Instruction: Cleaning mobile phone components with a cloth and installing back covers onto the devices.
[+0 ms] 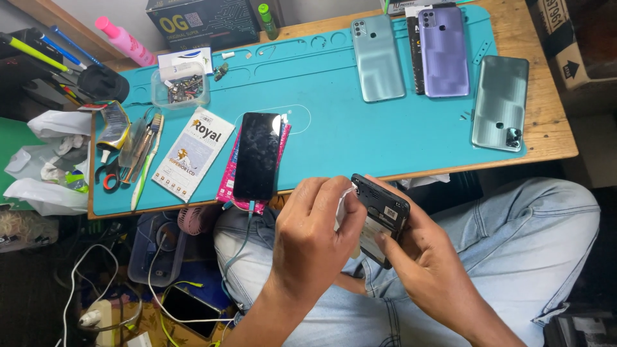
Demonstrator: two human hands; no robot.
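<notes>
The opened phone (pixel 380 217) is sitting over our lap, just below the edge of the blue mat (pixel 334 128). Our right hand (pixel 427 257) is gripping it from beneath, fingers wrapped around its edges, while our left hand (pixel 315 238) is pinching a white wipe (pixel 344 204) against its top corner. On the mat, three phone backs are lying face down, and a black phone (pixel 257 154) is resting near its front edge.
</notes>
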